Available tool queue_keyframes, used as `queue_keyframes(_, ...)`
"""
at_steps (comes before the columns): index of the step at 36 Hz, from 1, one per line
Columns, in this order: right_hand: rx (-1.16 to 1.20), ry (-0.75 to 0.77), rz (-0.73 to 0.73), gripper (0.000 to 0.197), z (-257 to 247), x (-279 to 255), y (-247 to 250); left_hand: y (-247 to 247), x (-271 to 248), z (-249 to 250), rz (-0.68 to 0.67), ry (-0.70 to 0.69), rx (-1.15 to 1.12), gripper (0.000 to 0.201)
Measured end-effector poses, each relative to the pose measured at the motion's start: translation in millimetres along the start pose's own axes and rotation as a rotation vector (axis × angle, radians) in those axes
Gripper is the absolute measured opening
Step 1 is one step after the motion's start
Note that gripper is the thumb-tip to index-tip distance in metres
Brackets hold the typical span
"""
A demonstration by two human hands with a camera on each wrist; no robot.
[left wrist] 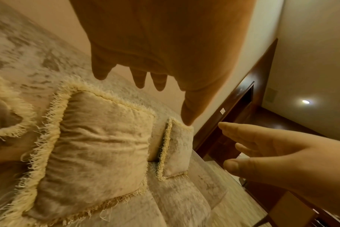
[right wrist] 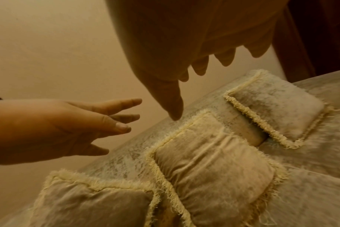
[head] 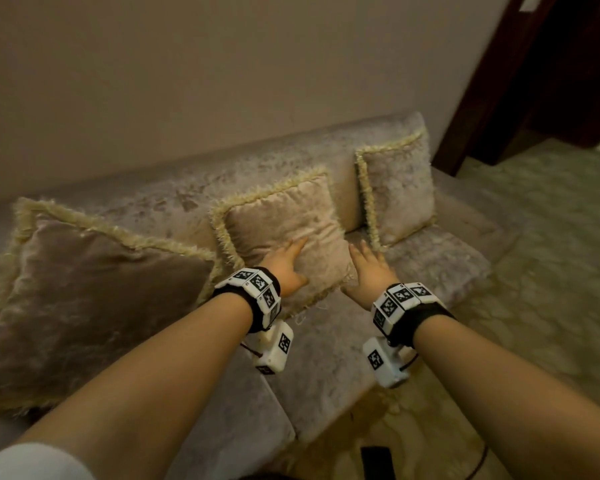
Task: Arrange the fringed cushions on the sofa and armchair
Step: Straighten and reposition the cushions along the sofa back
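Observation:
Three beige fringed cushions lean against the back of the sofa (head: pixel 329 362). The big left cushion (head: pixel 84 306) stands at the near end, and the small right cushion (head: pixel 399 192) at the far end. The middle cushion (head: pixel 284 223) leans back between them. My left hand (head: pixel 297 261) reaches over its front face with straight fingers. My right hand (head: pixel 361 268) is spread beside its right edge. In the wrist views the left hand (left wrist: pixel 155 61) and the right hand (right wrist: pixel 194 53) hover just off the middle cushion (left wrist: pixel 99 145) (right wrist: pixel 210 173), holding nothing.
A plain wall rises behind the sofa. Patterned carpet (head: pixel 551 254) covers the floor to the right. A dark wooden door frame (head: pixel 482 98) stands past the sofa's far end. A black flat object (head: pixel 374 462) and a cable lie on the floor near my feet.

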State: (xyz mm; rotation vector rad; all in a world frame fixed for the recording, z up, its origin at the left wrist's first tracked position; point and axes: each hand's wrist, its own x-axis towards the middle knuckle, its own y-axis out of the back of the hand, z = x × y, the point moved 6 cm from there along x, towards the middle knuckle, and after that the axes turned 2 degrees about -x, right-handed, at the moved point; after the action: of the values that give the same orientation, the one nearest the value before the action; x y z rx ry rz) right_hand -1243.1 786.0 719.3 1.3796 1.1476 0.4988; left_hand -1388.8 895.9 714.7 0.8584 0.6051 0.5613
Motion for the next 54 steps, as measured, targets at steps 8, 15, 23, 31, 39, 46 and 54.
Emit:
queue_keyframes(8,0.008,-0.078,0.014,0.086,44.5,32.1,10.4,-24.2,66.4,18.5,-0.018,-0.046,0.036,0.091)
queue_keyframes(15,0.000,-0.073,0.016,0.088,58.6,101.3,25.1,-21.2,139.7,19.0,-0.048,-0.038,0.010,0.090)
queue_keyframes(23,-0.071,-0.032,-0.053,0.086,58.6,202.8,44.6,-2.2,228.2,-5.1,-0.068,0.034,-0.009,0.090)
queue_keyframes(31,-0.089,0.059,-0.069,0.085,31.9,283.4,66.4,27.2,277.2,-44.5,-0.037,0.132,-0.042,0.089)
queue_keyframes(39,-0.176,0.170,-0.061,0.084,-9.2,341.4,82.2,52.8,297.6,-82.1,0.023,0.216,-0.106,0.090)
queue_keyframes(46,-0.263,0.302,-0.163,0.086,-31.4,389.7,56.5,45.3,301.9,-129.2,0.006,0.365,-0.118,0.092)
queue_keyframes(54,-0.342,0.458,-0.238,0.083,-51.3,435.2,47.7,50.1,307.9,-153.3,0.079,0.501,-0.175,0.092)
